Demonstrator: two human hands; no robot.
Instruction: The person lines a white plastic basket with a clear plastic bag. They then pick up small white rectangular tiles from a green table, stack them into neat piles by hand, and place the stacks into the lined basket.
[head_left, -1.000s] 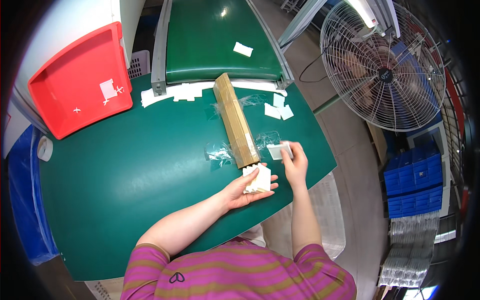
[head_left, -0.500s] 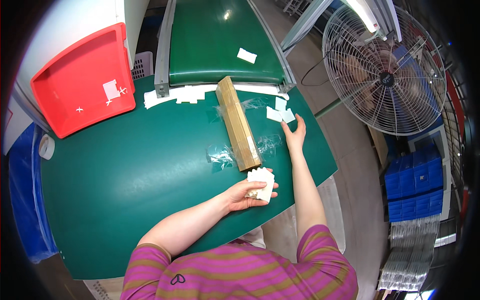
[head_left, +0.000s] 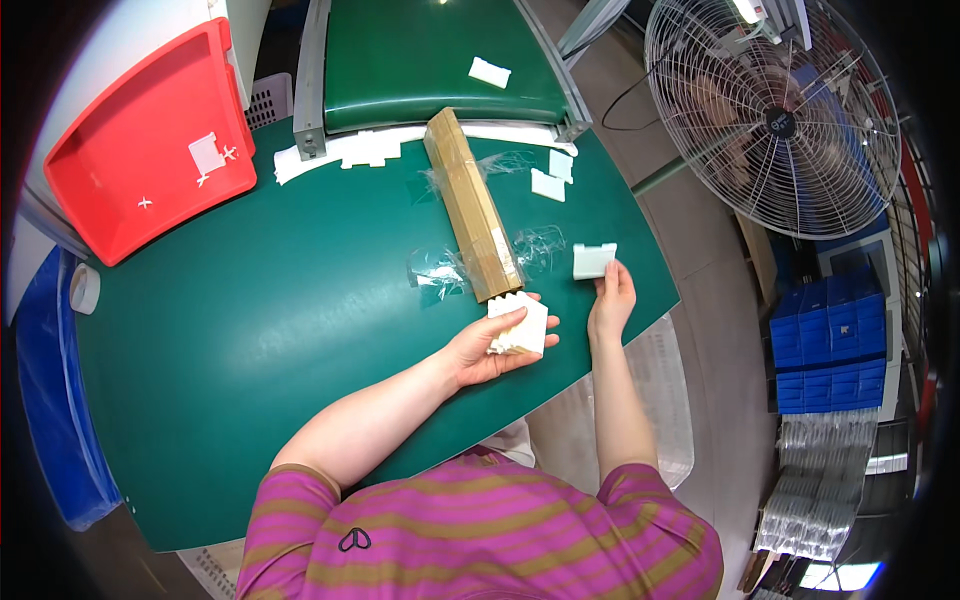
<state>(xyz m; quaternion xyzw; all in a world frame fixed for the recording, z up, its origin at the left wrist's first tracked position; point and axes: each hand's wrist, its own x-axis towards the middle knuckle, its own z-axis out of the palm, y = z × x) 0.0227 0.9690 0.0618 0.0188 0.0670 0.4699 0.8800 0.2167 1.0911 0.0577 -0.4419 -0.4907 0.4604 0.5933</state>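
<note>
Green matting covers the work table (head_left: 230, 330), which fills most of my view; its far edge meets a green conveyor belt (head_left: 430, 60) running away from me. To the right stands a large wire-guarded floor fan (head_left: 775, 110), well apart from the hands. At the upper left a red plastic tray (head_left: 150, 150) rests tilted against the table edge, with a few small white pieces lying in it. Blue stacked crates (head_left: 830, 340) sit on the floor at the far right.

Along the table centre lies a long brown cardboard box (head_left: 472, 205), its near end open and pointing toward me. Crumpled clear plastic film (head_left: 440, 270) lies on both sides of it. A row of flat white pieces (head_left: 350, 152) lines the far table edge, two more white pieces (head_left: 552, 175) lie just right of the box, and one white piece (head_left: 489, 72) lies on the belt.

I read the left hand (head_left: 485, 345) as palm up, fingers curled around a stack of white notched parts (head_left: 520, 322), thumb laid across the top; the stack sits just beside the open box end. The right hand (head_left: 612, 305) is raised near the table's right edge, fingertips pinching the lower edge of a single white notched part (head_left: 594, 260), held apart from the stack.
</note>
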